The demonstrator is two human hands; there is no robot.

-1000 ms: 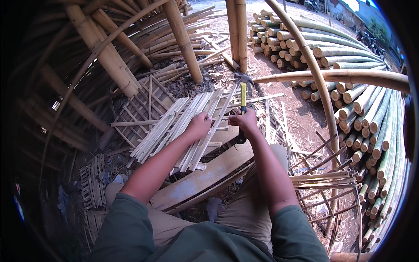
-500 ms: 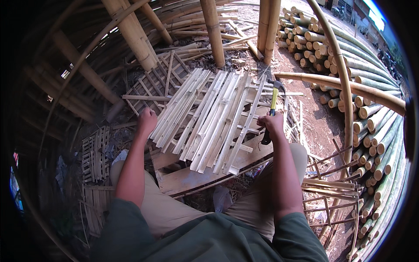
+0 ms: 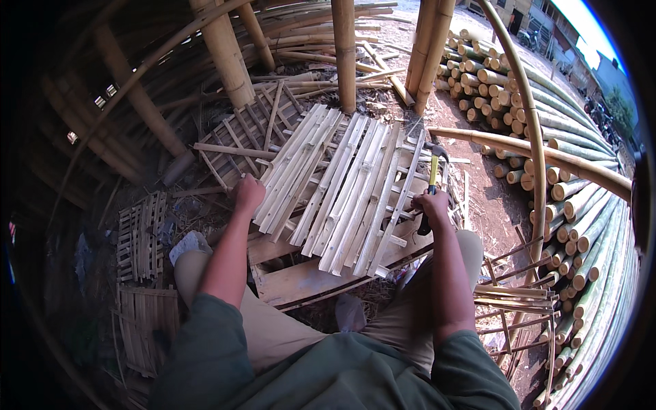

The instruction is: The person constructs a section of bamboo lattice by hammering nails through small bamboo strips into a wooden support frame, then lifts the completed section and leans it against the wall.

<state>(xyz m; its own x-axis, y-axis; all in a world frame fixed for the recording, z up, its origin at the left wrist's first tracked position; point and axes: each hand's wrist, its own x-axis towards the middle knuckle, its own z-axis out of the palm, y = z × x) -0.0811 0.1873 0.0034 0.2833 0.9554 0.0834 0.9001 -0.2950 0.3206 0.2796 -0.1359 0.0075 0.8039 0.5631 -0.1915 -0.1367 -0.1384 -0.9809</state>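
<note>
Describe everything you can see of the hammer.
The hammer has a dark, metal-looking head with what appears to be a curved claw on its right side. Its handle is yellow below the head, with a black lower end. The right hand is closed around the handle, hiding part of it; the black end shows below the fist. The head points away from the person, by the right edge of the pale slats. Whether it touches them is unclear.

I have the right hand clenched, the right forearm reaching back below the grip. Well left of that grip, my left hand curls its fingers, tips hidden from me, the left forearm slanting down from it.
</note>
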